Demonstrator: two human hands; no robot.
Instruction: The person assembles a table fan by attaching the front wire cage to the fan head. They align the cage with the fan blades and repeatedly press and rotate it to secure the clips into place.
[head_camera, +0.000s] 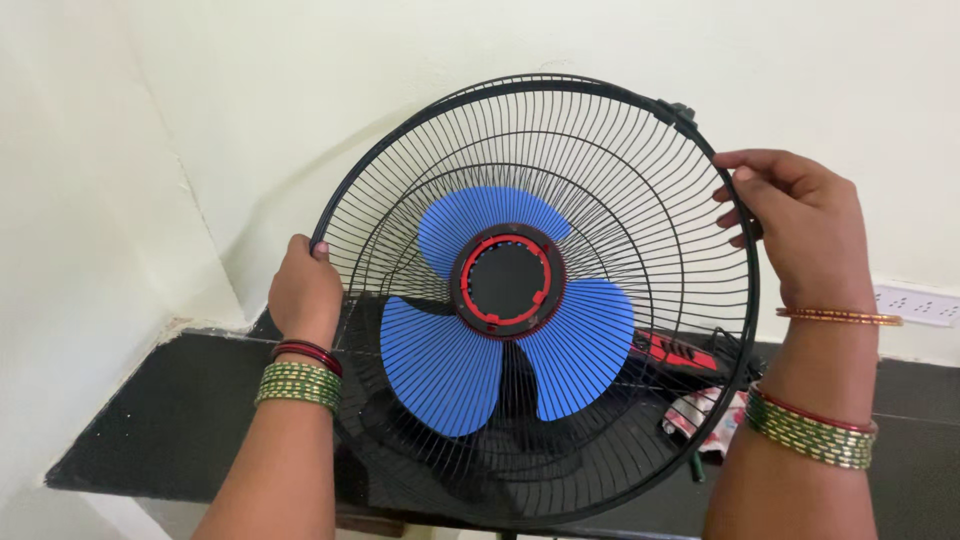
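Left hand (305, 290) and right hand (795, 225), as I see them from the head camera: each is clamped on the outer rim of a black wire fan guard (640, 180), the left at the mid-left edge, the right at the upper right just below a small black clip (678, 112) on the ring. I judge the opposed grips keep the wide, light grille from twisting and hold it square to the fan. The guard stands nearly upright, tilted slightly, directly in front of three blue fan blades (440, 365) set around a black hub with a red ring (507, 280); whether the guard touches the housing behind, I cannot tell. Both wrists carry green-and-gold bangles (298, 386). The fan stands on a dark speckled surface (150, 420) in a corner of pale walls. Behind the grille, low right, lie a red panel-like part (675, 352) and a patterned cloth (700, 410), near each other. A white socket strip (920, 305) runs along the wall at right.
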